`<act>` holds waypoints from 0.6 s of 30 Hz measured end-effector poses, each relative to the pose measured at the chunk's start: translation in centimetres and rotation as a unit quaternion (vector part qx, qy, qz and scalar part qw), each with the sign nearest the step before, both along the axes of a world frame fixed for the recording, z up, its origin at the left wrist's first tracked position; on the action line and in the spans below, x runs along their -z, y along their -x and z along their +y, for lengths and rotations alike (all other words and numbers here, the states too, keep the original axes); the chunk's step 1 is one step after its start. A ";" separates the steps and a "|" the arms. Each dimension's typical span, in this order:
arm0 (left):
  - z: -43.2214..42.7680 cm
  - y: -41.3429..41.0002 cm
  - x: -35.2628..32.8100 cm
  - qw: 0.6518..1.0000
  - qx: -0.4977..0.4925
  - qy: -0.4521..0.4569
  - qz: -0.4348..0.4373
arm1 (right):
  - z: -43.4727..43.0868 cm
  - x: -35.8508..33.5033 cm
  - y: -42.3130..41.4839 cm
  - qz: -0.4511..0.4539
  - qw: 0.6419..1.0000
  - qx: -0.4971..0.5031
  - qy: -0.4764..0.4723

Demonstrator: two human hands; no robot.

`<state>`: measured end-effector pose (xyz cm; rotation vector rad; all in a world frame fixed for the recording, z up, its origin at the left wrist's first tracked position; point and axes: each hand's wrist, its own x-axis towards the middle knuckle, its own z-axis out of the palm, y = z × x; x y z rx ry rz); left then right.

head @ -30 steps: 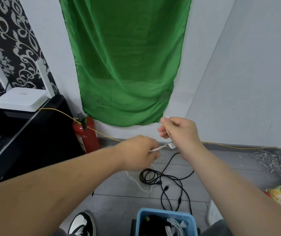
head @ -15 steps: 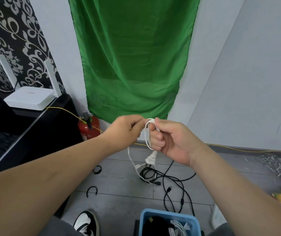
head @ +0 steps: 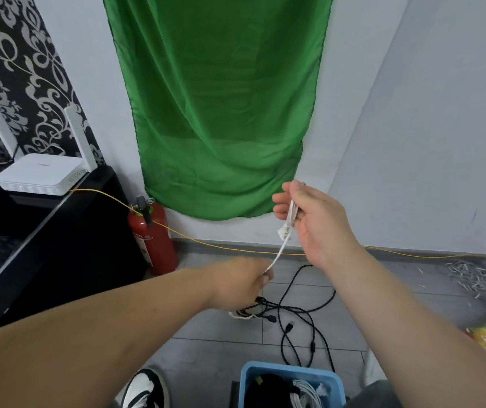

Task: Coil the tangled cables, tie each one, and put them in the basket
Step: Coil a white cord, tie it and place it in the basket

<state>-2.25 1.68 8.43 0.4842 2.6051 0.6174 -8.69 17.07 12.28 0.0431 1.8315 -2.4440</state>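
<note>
The right hand (head: 315,222), raised, curled its fingers round loops of a thin white cable (head: 280,251); the left hand (head: 237,285), lower and nearer, pinched the same cable, taut between them; tangled black cables (head: 294,309) lay beyond the near blue plastic basket (head: 290,373).

It looks like a corner of a home room, shown by ornate black wallpaper (head: 15,69), a router (head: 40,175) on a dark cabinet (head: 68,231), grey floor tiles (head: 215,346) and a fire extinguisher (head: 152,237).
</note>
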 end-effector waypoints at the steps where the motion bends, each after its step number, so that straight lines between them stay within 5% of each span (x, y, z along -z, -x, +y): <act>1: -0.1 0.1 -0.7 0.999 -0.001 -0.013 0.035 | 0.5 0.2 0.1 0.026 0.997 0.014 -0.067; 4: -1.1 0.6 -3.0 0.983 -0.051 -0.071 0.162 | 1.4 0.6 -0.3 0.094 0.963 -0.016 -0.252; 8: -3.2 1.4 -5.4 0.917 -0.129 -0.124 0.357 | 1.2 0.2 -1.4 0.079 0.936 -0.137 -0.315; 12: -5.2 2.4 -5.1 0.887 -0.100 -0.136 0.429 | 0.7 -0.4 -1.7 0.002 0.955 -0.207 -0.214; 18: -6.7 2.6 -3.3 0.915 -0.152 -0.172 0.332 | -0.4 -1.5 -2.6 -0.119 0.932 -0.341 -0.041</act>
